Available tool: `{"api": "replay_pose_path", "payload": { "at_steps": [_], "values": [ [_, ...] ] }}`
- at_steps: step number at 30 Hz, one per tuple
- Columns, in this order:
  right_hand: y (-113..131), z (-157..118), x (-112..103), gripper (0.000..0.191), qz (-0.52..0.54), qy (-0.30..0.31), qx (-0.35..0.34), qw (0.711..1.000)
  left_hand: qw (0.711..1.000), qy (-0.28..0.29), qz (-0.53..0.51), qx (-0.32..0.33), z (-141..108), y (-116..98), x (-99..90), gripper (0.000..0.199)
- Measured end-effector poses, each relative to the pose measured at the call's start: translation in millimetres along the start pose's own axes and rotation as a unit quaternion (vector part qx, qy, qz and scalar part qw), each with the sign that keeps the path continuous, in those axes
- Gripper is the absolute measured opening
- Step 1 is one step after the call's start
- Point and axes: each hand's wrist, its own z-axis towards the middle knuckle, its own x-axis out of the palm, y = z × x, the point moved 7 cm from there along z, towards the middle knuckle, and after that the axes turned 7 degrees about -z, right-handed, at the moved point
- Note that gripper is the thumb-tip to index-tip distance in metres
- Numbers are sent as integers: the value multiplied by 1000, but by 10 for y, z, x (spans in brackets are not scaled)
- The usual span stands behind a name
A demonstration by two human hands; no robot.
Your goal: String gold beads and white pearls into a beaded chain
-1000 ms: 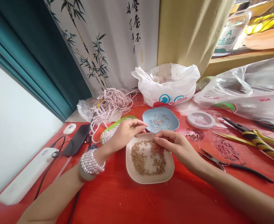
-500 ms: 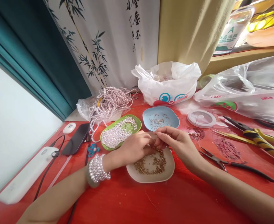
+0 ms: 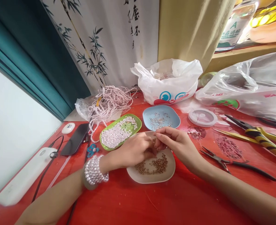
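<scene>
Both hands meet over a white dish that holds small gold beads. My left hand, with fingers curled down, is closed at the dish's upper left; what its fingertips hold is hidden. My right hand pinches thumb against fingers close beside it, on something too small to make out. A pearl bracelet circles my left wrist. Left of the hands lies a green dish with white pearl beads. Just behind them sits a blue dish with thin metal pins.
Pink bead strands are heaped at the back left, near a phone and a white power strip. Plastic bags stand behind. At right lie black-handled pliers, yellow-and-black pliers, tweezers and a round lid.
The left hand's fingers have shifted slightly over the white dish, and more of the dish shows below them. Both hands stay closed together. The view has moved slightly.
</scene>
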Motion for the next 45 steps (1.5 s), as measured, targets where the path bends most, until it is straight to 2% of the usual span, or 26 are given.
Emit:
{"api": "replay_pose_path", "payload": {
  "at_steps": [3,6,10,14,17,25,45],
  "values": [
    [17,-23,-2,17,-10,-1,-7,1000,997,-40,-61,-30,0,57,-41,8],
    [29,-51,-24,16,-31,-11,-18,999,975,-70,-197,-68,2,157,-46,9],
    [6,-83,-37,14,-38,-20,-23,999,902,-118,-390,-145,-16,325,-57,10],
    [-4,-109,-4,15,-70,-4,-34,997,826,-140,-514,-184,-36,400,-58,11],
    [6,-126,19,14,-98,9,-42,994,797,-142,-558,-182,-39,418,-56,13],
    [6,-124,26,14,-146,5,-47,988,779,-138,-582,-187,-41,452,-37,14],
    [-1,-127,32,14,-149,-4,-48,988,790,-123,-574,-176,-26,437,-10,9]
  ]
}}
